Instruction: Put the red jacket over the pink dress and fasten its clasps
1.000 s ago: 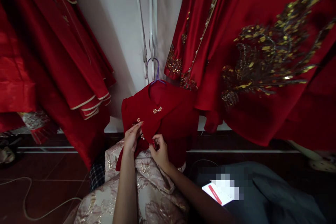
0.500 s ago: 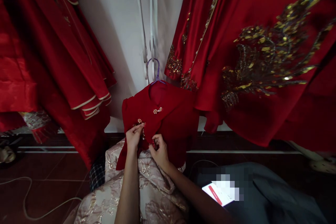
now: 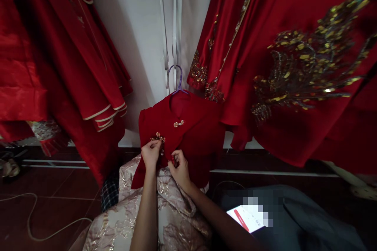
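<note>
A small dark red garment (image 3: 188, 133) hangs on a purple hanger (image 3: 176, 80) hooked to a white cabinet handle. It has a beaded clasp (image 3: 178, 124) near the collar and another beaded clasp (image 3: 158, 138) lower on its front edge. My left hand (image 3: 150, 153) pinches the front edge right under the lower clasp. My right hand (image 3: 179, 166) is closed on the fabric edge a little to the right. Both hands' fingers are curled into the cloth.
Red satin dresses (image 3: 59, 59) hang at left; a gold-embroidered red gown (image 3: 294, 62) hangs at right. A pink brocade fabric (image 3: 165, 219) lies under my arms. A phone (image 3: 249, 217) rests on grey cloth at lower right. A white cord (image 3: 32, 219) loops over the dark floor.
My left hand has slid slightly down and curled tighter on the garment's edge below the clasp. The right hand stays put. The view shifted a little to the left.
</note>
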### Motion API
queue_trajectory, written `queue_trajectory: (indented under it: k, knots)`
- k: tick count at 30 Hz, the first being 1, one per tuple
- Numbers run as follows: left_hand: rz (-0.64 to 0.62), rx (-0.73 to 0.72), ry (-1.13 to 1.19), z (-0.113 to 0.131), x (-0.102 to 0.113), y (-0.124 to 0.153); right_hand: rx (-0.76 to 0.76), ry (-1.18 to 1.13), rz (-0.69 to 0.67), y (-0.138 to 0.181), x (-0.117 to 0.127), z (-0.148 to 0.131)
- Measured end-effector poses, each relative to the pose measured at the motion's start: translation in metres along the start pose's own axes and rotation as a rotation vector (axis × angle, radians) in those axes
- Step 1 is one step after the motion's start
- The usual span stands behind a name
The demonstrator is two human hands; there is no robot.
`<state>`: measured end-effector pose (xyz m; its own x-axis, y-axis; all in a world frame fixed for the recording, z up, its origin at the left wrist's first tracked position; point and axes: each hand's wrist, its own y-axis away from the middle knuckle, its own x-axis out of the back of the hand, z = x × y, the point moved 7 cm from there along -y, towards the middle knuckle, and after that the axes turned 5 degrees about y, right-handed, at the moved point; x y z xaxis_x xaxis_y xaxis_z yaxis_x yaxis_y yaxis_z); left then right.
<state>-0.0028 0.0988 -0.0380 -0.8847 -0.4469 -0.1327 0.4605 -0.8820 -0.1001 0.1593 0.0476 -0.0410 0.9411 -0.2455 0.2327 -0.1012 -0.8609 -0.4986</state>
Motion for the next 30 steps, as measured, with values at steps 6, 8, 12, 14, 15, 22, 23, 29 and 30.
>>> queue_trajectory:
  k: [6,8,12,14,15,22,23,29,30]
  knots:
    - [-0.012,0.006,0.033,-0.007,0.001,-0.004,0.005,0.0,-0.001,0.0,0.0,0.0]
    - [-0.015,-0.004,0.021,-0.003,0.001,-0.003,0.015,0.012,0.006,0.0,0.001,-0.001]
    - [-0.134,-0.1,-0.027,0.024,-0.011,0.006,0.03,0.06,0.02,0.001,0.003,0.0]
    - [-0.244,-0.167,-0.035,0.046,-0.027,0.01,0.043,0.067,0.024,0.001,0.004,0.0]
    - [-0.296,-0.21,-0.042,0.058,-0.035,0.012,0.049,0.064,0.028,0.002,0.004,0.0]
    - [-0.548,-0.693,-0.464,0.134,-0.095,0.018,0.061,0.089,0.063,0.003,0.007,0.002]
    - [-0.576,-0.759,-0.544,0.139,-0.1,0.019,0.062,0.094,0.068,0.003,0.007,0.002]
    - [-0.684,-0.921,-0.798,0.143,-0.114,0.02,0.06,0.1,0.061,0.004,0.005,0.006]
    - [-0.689,-0.932,-0.82,0.143,-0.115,0.019,0.059,0.098,0.058,0.004,0.004,0.006]
